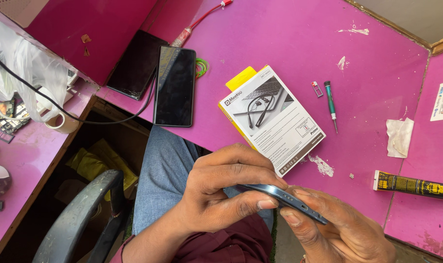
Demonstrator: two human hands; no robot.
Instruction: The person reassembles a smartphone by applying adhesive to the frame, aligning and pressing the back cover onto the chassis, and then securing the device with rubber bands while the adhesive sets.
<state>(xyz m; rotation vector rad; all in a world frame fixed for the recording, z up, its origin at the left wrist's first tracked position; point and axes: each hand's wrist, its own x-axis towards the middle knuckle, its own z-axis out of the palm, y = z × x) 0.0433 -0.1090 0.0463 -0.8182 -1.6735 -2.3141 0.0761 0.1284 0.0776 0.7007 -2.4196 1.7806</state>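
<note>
Head view: left hand and right hand both grip a dark blue phone edge-on, near centre, above the lap. Beyond it on the pink table: white earphone box, small green screwdriver, yellow-black glue tube at right.

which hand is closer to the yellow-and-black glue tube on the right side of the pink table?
Right. The right hand sits just left of and below the yellow-and-black glue tube; the left hand is farther left, across the thin blue phone both hold.
</note>
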